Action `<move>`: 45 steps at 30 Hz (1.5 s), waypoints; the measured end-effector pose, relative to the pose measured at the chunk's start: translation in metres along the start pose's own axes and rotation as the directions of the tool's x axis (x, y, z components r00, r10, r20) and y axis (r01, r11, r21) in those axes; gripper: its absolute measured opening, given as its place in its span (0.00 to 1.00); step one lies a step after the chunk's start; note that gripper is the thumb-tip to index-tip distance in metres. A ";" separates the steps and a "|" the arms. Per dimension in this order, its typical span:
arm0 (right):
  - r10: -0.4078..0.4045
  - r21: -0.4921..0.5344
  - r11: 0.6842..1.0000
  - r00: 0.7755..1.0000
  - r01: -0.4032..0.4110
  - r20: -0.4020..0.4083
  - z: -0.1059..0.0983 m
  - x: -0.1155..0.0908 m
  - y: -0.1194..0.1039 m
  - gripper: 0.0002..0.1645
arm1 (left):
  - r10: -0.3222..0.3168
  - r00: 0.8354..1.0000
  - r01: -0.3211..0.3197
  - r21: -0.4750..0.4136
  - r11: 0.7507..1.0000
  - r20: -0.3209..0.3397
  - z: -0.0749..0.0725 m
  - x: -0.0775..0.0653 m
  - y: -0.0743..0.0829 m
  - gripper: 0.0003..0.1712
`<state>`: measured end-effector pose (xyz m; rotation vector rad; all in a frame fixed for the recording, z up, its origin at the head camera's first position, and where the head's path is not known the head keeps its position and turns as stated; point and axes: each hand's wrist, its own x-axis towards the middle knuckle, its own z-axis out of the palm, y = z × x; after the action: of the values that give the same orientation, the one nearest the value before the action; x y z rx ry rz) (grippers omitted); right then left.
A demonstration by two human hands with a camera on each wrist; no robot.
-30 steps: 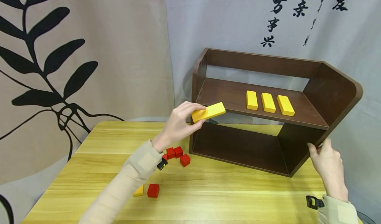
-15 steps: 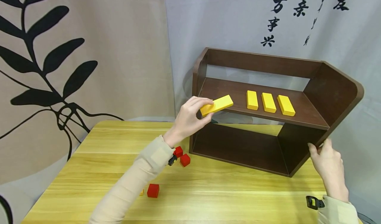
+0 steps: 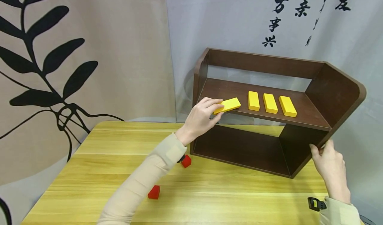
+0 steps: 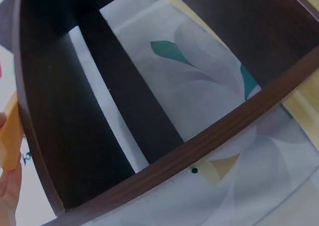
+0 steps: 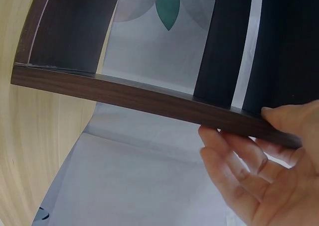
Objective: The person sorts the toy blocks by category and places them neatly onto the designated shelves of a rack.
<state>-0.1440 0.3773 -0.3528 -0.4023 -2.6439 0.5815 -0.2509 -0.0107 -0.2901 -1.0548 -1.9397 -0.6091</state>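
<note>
My left hand (image 3: 201, 121) pinches a yellow rectangular block (image 3: 229, 104) by its left end, at the front edge of the upper board of a brown two-tier desktop shelf (image 3: 239, 145). Whether the block touches the board I cannot tell. In the left wrist view the block (image 4: 11, 134) shows at the left edge beside the shelf's side panel. Right of it, 3 yellow blocks (image 3: 270, 103) lie in a row on the upper board. My right hand (image 3: 330, 167) grips the front edge of the right side panel, thumb inside and fingers (image 5: 239, 159) outside in the right wrist view.
A red cube (image 3: 186, 161) lies by the shelf's lower left corner, partly behind my left cuff. Another red cube (image 3: 154, 192) sits nearer on the wooden table (image 3: 239, 198), partly covered by the sleeve. A printed cloth (image 3: 119, 52) hangs behind.
My left hand has moved right with the yellow block, from beside the shelf to the upper board's front edge. Its arm now covers more red and yellow blocks. My right hand stays put.
</note>
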 end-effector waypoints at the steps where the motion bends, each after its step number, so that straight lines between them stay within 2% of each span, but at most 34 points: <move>1: 0.000 0.000 1.000 1.000 0.000 -0.001 0.000 0.000 0.000 0.25 | 0.012 1.000 -0.012 0.014 1.000 0.004 0.002 0.001 0.000 0.12; 5: 0.002 0.002 1.000 1.000 -0.002 0.010 0.000 -0.001 0.000 0.26 | 0.025 1.000 -0.025 0.041 0.999 0.008 0.007 0.005 0.001 0.11; 17: 0.003 -0.003 1.000 1.000 -0.003 0.018 -0.002 -0.001 -0.001 0.25 | -0.018 0.999 0.015 0.083 0.996 0.040 0.010 0.007 0.006 0.09; 27: 0.004 -0.005 1.000 1.000 -0.004 0.018 -0.002 0.000 0.000 0.26 | 0.004 1.000 -0.005 0.090 0.996 0.017 0.008 0.005 0.008 0.07; 36: 0.011 -0.008 1.000 1.000 -0.011 0.023 -0.001 0.001 0.000 0.26 | 0.004 0.998 -0.012 0.119 0.993 0.068 0.008 0.003 0.011 0.14; 45: 0.001 -0.007 1.000 1.000 -0.001 0.012 -0.001 0.001 0.000 0.25 | 0.040 0.998 -0.044 0.120 0.992 0.039 0.011 0.000 0.010 0.12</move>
<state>-0.1444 0.3782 -0.3514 -0.4030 -2.6580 0.5773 -0.2467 0.0023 -0.2959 -1.0342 -1.9551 -0.4464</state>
